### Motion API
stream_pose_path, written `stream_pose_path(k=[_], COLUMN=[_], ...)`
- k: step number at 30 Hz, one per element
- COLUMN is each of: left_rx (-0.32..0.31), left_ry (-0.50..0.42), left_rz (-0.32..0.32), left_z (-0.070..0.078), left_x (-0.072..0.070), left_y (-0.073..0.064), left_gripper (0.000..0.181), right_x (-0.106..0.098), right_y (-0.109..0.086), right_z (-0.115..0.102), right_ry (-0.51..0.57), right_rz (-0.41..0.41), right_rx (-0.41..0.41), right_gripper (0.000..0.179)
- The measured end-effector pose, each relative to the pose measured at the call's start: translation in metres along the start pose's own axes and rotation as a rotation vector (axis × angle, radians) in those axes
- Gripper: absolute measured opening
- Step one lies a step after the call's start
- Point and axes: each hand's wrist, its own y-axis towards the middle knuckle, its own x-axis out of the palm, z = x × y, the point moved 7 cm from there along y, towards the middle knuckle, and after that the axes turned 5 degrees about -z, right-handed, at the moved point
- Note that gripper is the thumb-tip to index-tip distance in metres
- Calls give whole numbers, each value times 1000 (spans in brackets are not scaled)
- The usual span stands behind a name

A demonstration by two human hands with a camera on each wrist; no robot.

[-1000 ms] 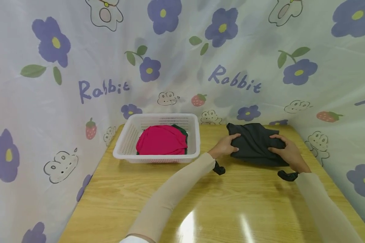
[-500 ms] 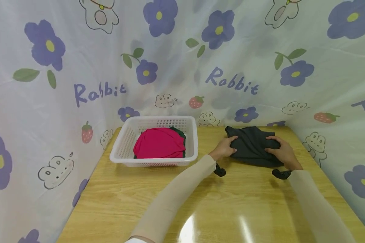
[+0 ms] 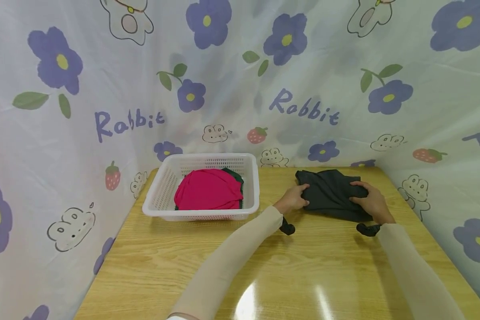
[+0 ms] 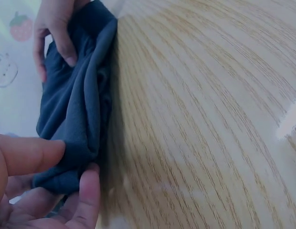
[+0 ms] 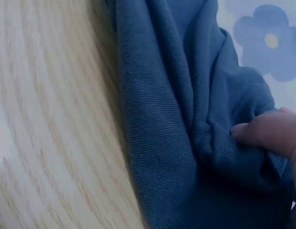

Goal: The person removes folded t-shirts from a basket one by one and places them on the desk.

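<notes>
On the wooden table (image 3: 296,266) lies creased, dark-grey cloth (image 3: 330,198).

So someone in beige sleeves (image 3: 228,271) has a crumpled dark gray cloth (image 3: 331,200) at the far right of a shiny wood-grain table (image 3: 300,275), left hand (image 3: 292,199) gripping one end and right hand (image 3: 374,204) the other. Off to the left there's a white plastic basket (image 3: 200,214) with a hot pink cloth (image 3: 210,190) bunched inside, some dark green fabric (image 3: 234,174) peeking out behind it. Backdrop's a pale sheet (image 3: 232,58) covered in purple flowers, strawberries, doodled bunnies and the word "Rabbit" lol.
</notes>
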Motion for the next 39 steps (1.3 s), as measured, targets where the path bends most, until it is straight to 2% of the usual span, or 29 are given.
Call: stream_pose_path(k=[7,11,17,24,29,34,39], left_rx=[-35,-40,-36,-14,24,53,113], left_ry=[27,34,29,80,44,-51,-70], left_rz=[-37,-66,-80,-47,-63,-103,-128], left_z=[-4,-4,-3,2,13,26,38], left_x=[2,1,0,-3,-11,-18,-29], left_y=[-2,-3,-6,-10,-19,-30,-41], left_gripper=[67,66,64,50,42,37,34], right_x=[3,1,-3,-10,-10,-4,6], right_y=[-2,-2,-4,-11,-16,-22,-24], right_z=[3,1,-5,-15,-29,-47,-63], right_ry=[-56,-85,-137,-252,-184,-61,-24], right_rz=[-3,12,98,220,239,182,128], right_rx=[57,53,39,2,-26,-65,-103], right_gripper=[68,67,64,57,63,68,70])
